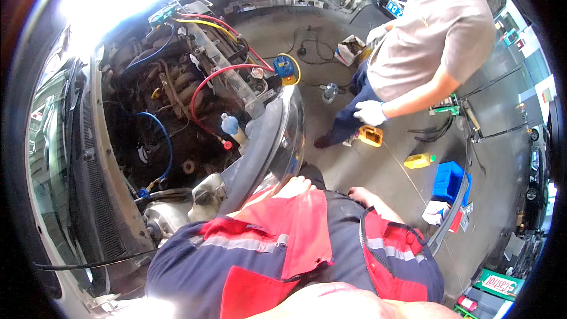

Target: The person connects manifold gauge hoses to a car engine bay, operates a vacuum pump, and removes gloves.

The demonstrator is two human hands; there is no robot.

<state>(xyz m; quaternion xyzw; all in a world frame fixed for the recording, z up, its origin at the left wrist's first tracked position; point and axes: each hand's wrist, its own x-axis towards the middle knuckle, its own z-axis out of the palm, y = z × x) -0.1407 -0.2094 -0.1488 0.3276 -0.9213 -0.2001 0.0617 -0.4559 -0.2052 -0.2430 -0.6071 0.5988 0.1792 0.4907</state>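
My left hand rests low at the front corner of the car, beside the clear headlight. Its fingers lie side by side with nothing seen in them; whether it touches the headlight is hard to tell. At my right side, my right hand hangs in front of my dark trousers, its fingers mostly hidden. Ahead of the left hand is the open engine bay. A red hose and a blue hose run across it. A blue and yellow gauge set sits on the front edge.
A co-worker in a grey shirt and white gloves stands ahead on the right. On the floor are a yellow bottle, a cut yellow container, a blue bin, a box and black cables.
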